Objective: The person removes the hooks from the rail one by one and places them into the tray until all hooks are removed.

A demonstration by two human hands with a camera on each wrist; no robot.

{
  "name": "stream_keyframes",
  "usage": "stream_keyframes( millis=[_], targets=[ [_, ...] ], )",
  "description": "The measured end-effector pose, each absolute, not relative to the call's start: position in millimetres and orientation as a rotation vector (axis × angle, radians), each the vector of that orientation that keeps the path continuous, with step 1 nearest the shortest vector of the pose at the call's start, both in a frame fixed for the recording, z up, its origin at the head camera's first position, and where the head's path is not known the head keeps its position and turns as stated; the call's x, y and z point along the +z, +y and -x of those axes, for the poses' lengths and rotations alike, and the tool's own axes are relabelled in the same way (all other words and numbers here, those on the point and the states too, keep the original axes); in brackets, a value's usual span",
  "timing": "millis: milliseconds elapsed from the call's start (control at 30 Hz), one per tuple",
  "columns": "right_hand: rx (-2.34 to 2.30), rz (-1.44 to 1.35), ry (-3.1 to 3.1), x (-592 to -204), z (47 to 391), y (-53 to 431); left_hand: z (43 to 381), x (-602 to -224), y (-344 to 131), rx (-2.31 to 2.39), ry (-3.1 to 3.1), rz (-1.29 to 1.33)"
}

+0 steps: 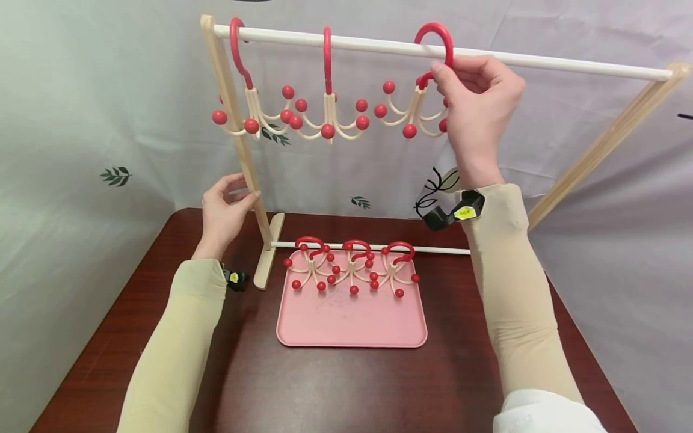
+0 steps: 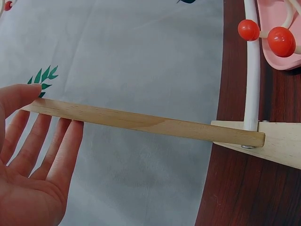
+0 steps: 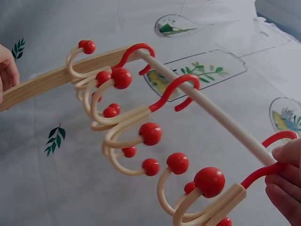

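Observation:
My right hand (image 1: 484,111) pinches the red hook of a multi-arm hanger (image 1: 415,108), and that hook loops over the white top rail (image 1: 368,43). Cream arms tipped with red balls spread below the hook. Lower on the left, my left hand (image 1: 224,210) holds the wooden post (image 2: 141,121) of the rack between thumb and fingertips. Two more such hangers hang from the rail: a middle hanger (image 3: 122,115) and a left hanger (image 1: 254,111) close to the post.
On the dark wooden table (image 1: 325,391) lies a pink tray (image 1: 352,328) with three similar hangers along its back edge. A white lower bar (image 1: 444,249) runs behind them. The post stands on a wooden foot (image 1: 265,264), and the slanting right post (image 1: 606,144) supports the rail's other end.

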State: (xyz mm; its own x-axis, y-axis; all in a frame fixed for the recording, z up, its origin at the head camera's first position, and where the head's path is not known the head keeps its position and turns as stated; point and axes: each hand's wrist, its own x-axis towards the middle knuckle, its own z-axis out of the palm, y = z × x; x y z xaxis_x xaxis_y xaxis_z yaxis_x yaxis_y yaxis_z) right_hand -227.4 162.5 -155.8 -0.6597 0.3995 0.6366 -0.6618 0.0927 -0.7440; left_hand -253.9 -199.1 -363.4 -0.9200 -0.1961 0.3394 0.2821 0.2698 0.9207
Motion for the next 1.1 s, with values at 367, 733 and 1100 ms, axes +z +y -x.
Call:
stream_keyframes(
  millis=[367,733,1100],
  targets=[
    [1.677,-0.280,-1.530,-154,206,178,252,-363,-199,-1.686,-2.152,0.081],
    [1.709,-0.299,-1.639,-184,186,190,252,-364,-200,-1.670,-2.142,0.103],
    [1.729,-0.350,-1.757,-229,179,185,251,-361,-200,-1.673,-2.149,0.098]
  ],
)
